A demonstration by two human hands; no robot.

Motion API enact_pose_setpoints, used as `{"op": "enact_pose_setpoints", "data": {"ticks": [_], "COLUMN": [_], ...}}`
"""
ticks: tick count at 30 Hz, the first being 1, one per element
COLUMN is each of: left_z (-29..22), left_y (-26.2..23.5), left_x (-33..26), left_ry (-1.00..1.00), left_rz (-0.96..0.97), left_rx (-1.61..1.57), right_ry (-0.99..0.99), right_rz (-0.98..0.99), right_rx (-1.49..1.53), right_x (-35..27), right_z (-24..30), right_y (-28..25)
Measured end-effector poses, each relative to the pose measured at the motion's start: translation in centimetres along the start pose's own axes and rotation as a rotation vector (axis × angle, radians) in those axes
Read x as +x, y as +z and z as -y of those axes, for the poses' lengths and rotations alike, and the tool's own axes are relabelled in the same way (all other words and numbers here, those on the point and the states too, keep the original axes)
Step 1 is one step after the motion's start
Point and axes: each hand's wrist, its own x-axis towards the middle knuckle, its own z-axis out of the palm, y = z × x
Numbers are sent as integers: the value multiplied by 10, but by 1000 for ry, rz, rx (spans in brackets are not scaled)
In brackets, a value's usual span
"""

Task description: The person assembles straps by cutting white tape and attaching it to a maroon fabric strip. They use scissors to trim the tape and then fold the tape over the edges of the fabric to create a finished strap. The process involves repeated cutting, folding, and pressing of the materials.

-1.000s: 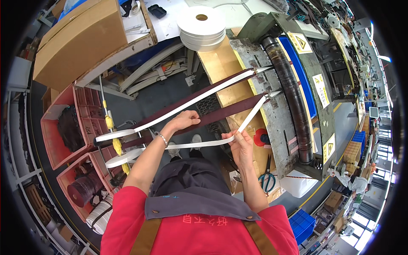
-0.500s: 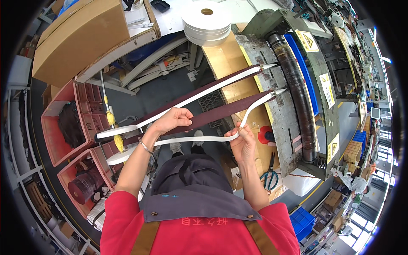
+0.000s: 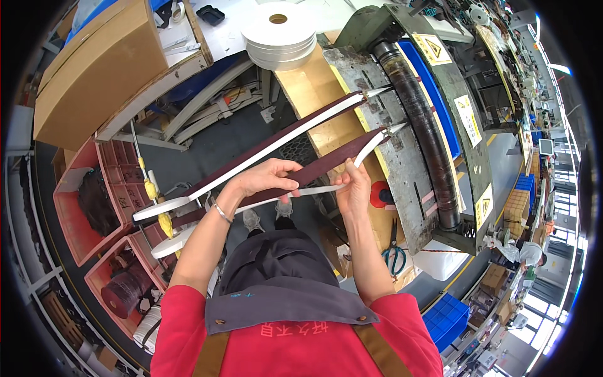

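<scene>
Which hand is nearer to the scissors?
Right. The right hand is just up-left of the scissors; the left hand is farther left, on the strip.

A worn metal machine surface (image 3: 402, 163) runs beneath a long dark roller (image 3: 421, 132) — two maroon-and-white tape strips (image 3: 295, 129) stretch across its edge. Scissors with teal handles (image 3: 394, 251) lie on the tan board (image 3: 314, 94) beside it. On the white surface (image 3: 232, 38) above — a stack of white tape rolls (image 3: 279, 31) and a cardboard box (image 3: 94, 69).
</scene>
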Motion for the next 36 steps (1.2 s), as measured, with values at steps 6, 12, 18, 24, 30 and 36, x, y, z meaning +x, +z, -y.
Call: {"op": "enact_pose_setpoints", "data": {"ticks": [6, 12, 18, 24, 30, 36], "left_z": [-4, 13, 24, 25, 27, 27], "left_y": [27, 47, 49, 49, 55, 61], "left_x": [11, 11, 14, 13, 17, 19], "left_ry": [176, 542, 718, 837, 872, 898], "left_rz": [-369, -696, -696, -711, -644, -624], "left_rx": [988, 1646, 1702, 1713, 1713, 1709], "right_ry": [37, -29, -116, -129, 45, 143], "right_rz": [-38, 27, -80, -90, 13, 315], "right_rx": [42, 20, -225, -217, -47, 332], "right_x": [18, 7, 16, 13, 18, 33], "right_z": [-6, 0, -4, 9, 11, -4], "right_y": [6, 22, 23, 13, 0, -15]}}
